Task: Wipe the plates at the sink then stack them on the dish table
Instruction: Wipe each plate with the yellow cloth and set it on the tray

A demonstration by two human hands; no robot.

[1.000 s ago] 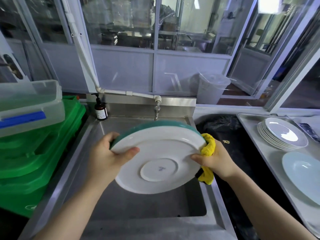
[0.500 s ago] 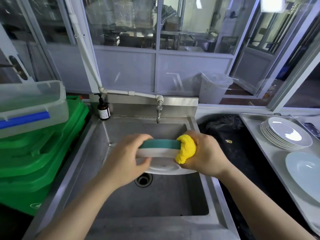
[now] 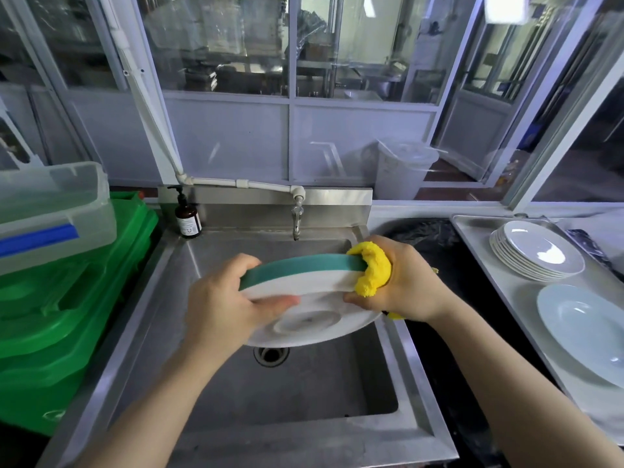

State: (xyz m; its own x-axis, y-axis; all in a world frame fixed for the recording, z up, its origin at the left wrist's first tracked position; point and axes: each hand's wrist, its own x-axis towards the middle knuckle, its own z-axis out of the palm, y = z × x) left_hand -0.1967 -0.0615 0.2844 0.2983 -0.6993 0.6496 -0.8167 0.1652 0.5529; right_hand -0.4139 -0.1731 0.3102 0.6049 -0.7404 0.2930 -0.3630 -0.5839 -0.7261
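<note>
A yellow cloth [image 3: 371,269] is pinched against the rim of a plate [image 3: 305,300] by the curled fingers and thumb of the right hand [image 3: 403,282]; the cloth is wrapped over the right edge of the rim, with a scrap of it showing below the wrist. The left edge of the plate is gripped by the left hand [image 3: 223,305], its thumb laid flat across the white underside and its fingers curled over the green upper rim. The plate is held tilted, underside toward the camera, above the sink [image 3: 216,393], over the drain [image 3: 271,354] and in front of the tap [image 3: 297,219]. A brown pump bottle [image 3: 187,217] stands at the back left corner of the sink. Green crates [image 3: 67,319] with a clear tub [image 3: 50,211] on top are stacked left of the sink. To the right of the sink, a stack of white plates [image 3: 537,251] and a single pale blue plate [image 3: 587,329] are set on the dish table [image 3: 499,288].
</note>
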